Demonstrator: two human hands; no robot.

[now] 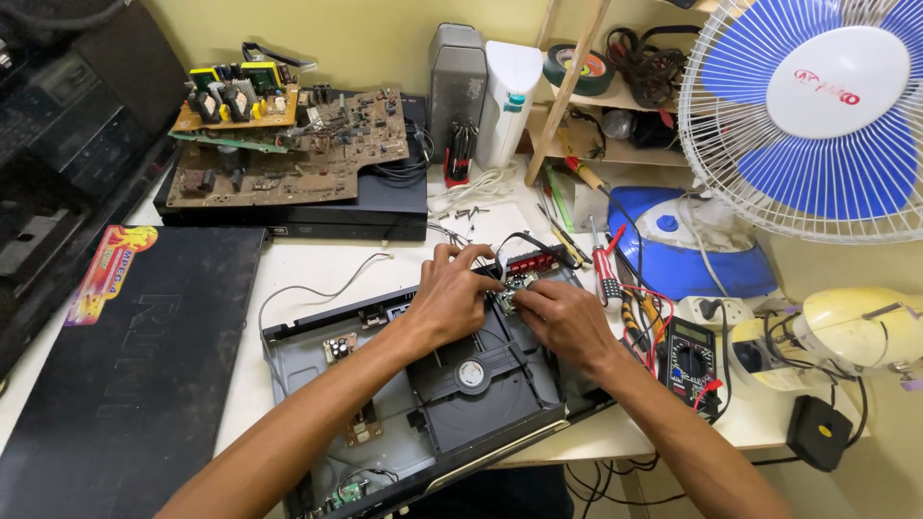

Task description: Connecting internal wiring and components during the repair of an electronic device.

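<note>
Both hands work inside an opened disc player [385, 404]: the left hand [452, 298] and right hand [562, 322], fingers curled, pinch a small circuit board [510, 293] between them; a multimeter [687, 356] lies just beyond the right wrist.

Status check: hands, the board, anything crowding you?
Both hands, left and right, pinching small circuit board inside opened disc player. Multimeter and screwdriver close beside right hand.
</note>
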